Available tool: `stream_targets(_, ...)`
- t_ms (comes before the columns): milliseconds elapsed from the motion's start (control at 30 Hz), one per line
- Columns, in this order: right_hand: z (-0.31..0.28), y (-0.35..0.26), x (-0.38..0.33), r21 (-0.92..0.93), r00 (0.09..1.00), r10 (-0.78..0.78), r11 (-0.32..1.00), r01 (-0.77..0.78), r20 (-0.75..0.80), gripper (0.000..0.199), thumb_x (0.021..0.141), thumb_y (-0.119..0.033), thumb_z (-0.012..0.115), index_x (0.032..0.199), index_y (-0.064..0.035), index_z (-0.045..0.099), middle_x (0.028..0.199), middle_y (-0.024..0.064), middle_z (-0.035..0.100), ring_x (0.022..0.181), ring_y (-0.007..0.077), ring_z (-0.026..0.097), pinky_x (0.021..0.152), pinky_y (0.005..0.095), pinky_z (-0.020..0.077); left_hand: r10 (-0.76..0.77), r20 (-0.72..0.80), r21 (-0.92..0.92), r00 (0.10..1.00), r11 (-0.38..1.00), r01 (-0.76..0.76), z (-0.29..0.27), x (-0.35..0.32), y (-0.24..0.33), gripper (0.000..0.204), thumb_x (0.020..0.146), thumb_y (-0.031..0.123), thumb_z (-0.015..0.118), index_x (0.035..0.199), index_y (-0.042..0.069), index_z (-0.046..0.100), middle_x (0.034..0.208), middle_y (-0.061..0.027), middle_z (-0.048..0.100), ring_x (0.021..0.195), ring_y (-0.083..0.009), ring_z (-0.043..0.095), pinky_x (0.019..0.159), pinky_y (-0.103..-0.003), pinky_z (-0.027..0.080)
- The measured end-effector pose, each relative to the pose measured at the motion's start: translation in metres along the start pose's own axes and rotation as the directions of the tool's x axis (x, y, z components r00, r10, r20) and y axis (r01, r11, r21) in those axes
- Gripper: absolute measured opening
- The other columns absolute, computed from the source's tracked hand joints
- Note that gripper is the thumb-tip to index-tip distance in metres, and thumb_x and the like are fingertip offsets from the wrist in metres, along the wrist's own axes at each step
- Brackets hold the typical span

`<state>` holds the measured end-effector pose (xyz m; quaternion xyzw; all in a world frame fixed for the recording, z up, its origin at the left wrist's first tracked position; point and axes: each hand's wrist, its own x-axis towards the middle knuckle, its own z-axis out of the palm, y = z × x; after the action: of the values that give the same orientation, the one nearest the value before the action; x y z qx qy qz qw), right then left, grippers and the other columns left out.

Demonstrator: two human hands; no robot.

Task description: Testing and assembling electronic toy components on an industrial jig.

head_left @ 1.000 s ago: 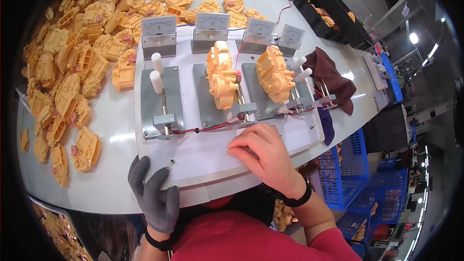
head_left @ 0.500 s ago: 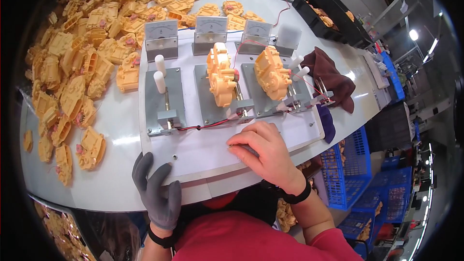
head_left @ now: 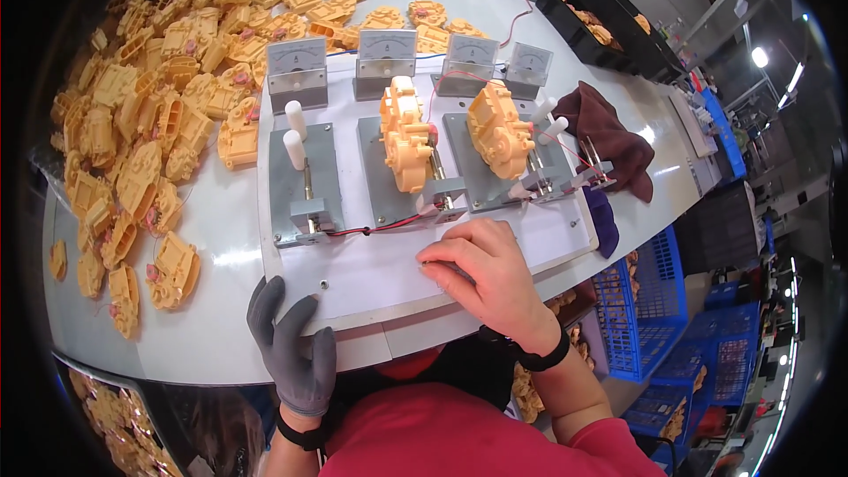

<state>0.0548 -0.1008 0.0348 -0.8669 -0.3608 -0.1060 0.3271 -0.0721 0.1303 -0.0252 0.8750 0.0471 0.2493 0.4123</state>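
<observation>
My left hand [head_left: 299,349], in a grey glove, hovers at the board's front left edge, fingers apart and holding nothing. My bare right hand [head_left: 488,276] rests over the front of the white board [head_left: 380,274]. Its thumb and forefinger come together; anything between them is too small to make out. Beyond it, two orange plastic gear housings [head_left: 405,137] [head_left: 500,132] stand upright on grey metal test fixtures. The left fixture [head_left: 303,181] carries two white pegs and no housing. Analog dial meters [head_left: 298,62] stand in a row behind the fixtures.
A large heap of orange housings [head_left: 115,132] covers the table's left side. A dark red cloth [head_left: 609,137] and a purple cloth [head_left: 601,223] lie at the right. Black bins [head_left: 609,26] stand far right; blue crates [head_left: 640,309] sit below the table edge.
The view has shifted slightly. Both hands keep nearly the same pose and place, and the housings stay on their fixtures.
</observation>
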Motion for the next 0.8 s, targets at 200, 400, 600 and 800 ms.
stream_targets(200,0.0009,-0.0009,-0.0002,-0.010,1.000,0.000,1.000,0.000,-0.007,0.016,0.082,-0.012,0.076,0.097,-0.0125,0.072,0.093,0.0027,0.061,0.090,0.0219,0.058,0.082,0.0341,0.0402,0.019,0.018,0.011,1.000,1.000,-0.019,-0.0018,-0.0008,-0.0007,0.034,0.086,0.012,0.060,0.118,0.001,0.060,0.143,-0.0231,0.043,0.136,-0.0415,0.039,0.114,-0.049,0.031)
stream_targets(400,0.0010,-0.0004,-0.0004,-0.011,1.000,-0.011,1.000,0.011,-0.020,0.016,0.082,-0.013,0.076,0.097,-0.0124,0.071,0.094,0.0030,0.061,0.090,0.0223,0.058,0.082,0.0343,0.0405,0.040,0.033,0.037,0.999,0.998,-0.041,-0.0023,-0.0001,0.0003,0.033,0.091,0.013,0.055,0.121,-0.001,0.058,0.145,-0.0241,0.041,0.137,-0.0388,0.039,0.115,-0.047,0.029)
stream_targets(600,0.0028,0.0008,0.0006,-0.026,0.999,-0.025,0.999,0.024,-0.028,0.017,0.081,-0.013,0.077,0.097,-0.0124,0.071,0.094,0.0030,0.061,0.090,0.0226,0.058,0.082,0.0346,0.0412,0.044,0.032,0.044,0.999,0.998,-0.045,-0.0022,0.0011,-0.0004,0.033,0.091,0.014,0.056,0.121,0.000,0.058,0.145,-0.0241,0.042,0.137,-0.0390,0.040,0.115,-0.047,0.029)
stream_targets(800,0.0029,0.0011,-0.0003,-0.024,0.999,-0.019,1.000,0.019,-0.028,0.016,0.081,-0.013,0.077,0.095,-0.0126,0.071,0.093,0.0027,0.061,0.090,0.0222,0.058,0.082,0.0346,0.0413,0.045,0.031,0.044,0.999,0.998,-0.046,-0.0013,0.0002,-0.0004,0.033,0.092,0.013,0.055,0.121,0.000,0.058,0.145,-0.0241,0.042,0.137,-0.0388,0.040,0.115,-0.047,0.029)
